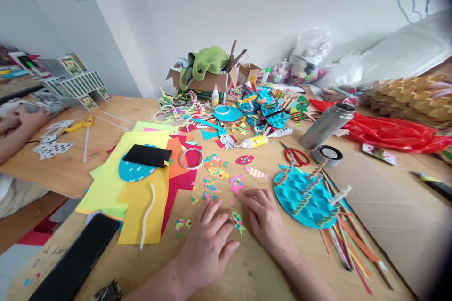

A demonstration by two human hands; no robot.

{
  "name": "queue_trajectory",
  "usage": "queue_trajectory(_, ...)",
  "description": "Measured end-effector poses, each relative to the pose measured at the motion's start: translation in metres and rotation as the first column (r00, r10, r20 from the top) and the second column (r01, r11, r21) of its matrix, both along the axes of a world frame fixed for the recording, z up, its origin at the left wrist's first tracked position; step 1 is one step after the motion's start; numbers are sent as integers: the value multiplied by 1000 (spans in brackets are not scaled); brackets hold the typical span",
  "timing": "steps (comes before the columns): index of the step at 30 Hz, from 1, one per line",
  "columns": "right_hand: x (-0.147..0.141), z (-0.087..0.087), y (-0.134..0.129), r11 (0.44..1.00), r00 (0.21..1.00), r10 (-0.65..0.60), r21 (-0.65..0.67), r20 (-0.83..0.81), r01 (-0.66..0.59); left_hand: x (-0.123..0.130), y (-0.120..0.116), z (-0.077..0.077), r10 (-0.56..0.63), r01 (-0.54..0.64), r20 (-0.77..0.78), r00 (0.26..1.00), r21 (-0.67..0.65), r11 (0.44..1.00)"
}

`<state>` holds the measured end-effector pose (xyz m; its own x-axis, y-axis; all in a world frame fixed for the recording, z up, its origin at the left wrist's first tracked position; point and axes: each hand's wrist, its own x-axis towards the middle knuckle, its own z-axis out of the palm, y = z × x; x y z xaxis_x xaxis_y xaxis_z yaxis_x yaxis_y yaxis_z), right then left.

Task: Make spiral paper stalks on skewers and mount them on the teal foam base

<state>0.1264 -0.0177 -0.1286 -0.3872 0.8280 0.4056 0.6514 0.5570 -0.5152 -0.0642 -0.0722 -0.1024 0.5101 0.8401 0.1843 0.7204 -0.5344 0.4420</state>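
Note:
My left hand [212,240] rests palm down on the wooden table, fingers spread and empty. Its fingertips lie just left of a green paper fish [237,221] dotted with coloured spots. On that fish's other side is my right hand [266,218], fingers bent but apart, with nothing visible in them. Ahead of its fingertips lies a pink spotted fish [237,182]. Further off are a red fish [245,160], a striped pink fish [256,173] and an orange-yellow fish [217,169]. Small paper dots [180,225] and scraps [206,195] are scattered left of the fish.
Right: blue paper disc [300,197] with twisted stems, paper strips [349,244], red scissors [296,155], steel flask [326,124], cardboard [381,211]. Left: coloured sheets [141,216], black phone [147,155], tape roll [191,158], black device [77,258]. Another person's hands [24,120] are far left, near a card structure [76,84].

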Motion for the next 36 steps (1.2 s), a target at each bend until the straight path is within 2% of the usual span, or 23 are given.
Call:
queue_trajectory(5, -2, 4, -1, 998, 995, 40, -48, 95, -35, 0, 1, 0, 9, -10, -28, 1000, -14, 1000)
queue_trajectory(12, 0, -1, 0, 1000, 967, -28, 4, 252, 28, 1, -3, -3, 8, -8, 9, 1000, 27, 1000)
queue_trajectory(17, 1, -3, 0, 998, 975, -67, 34, 212, 62, 4, -7, 0, -18, 18, 62, 998, 0, 1000)
queue_trajectory(21, 2, -1, 0, 998, 984, -53, 30, 168, 49, 3, -7, 2, -13, 13, 50, 999, -2, 1000)
queue_trajectory(30, 0, -5, 2, 996, 950, -91, 42, 299, 82, 3, -8, -1, -71, 70, -23, 997, -42, 997)
queue_trajectory(36, 0, 0, 3, 993, 975, -112, 65, 192, 101, 5, -7, -1, -53, 53, -26, 998, -11, 999)
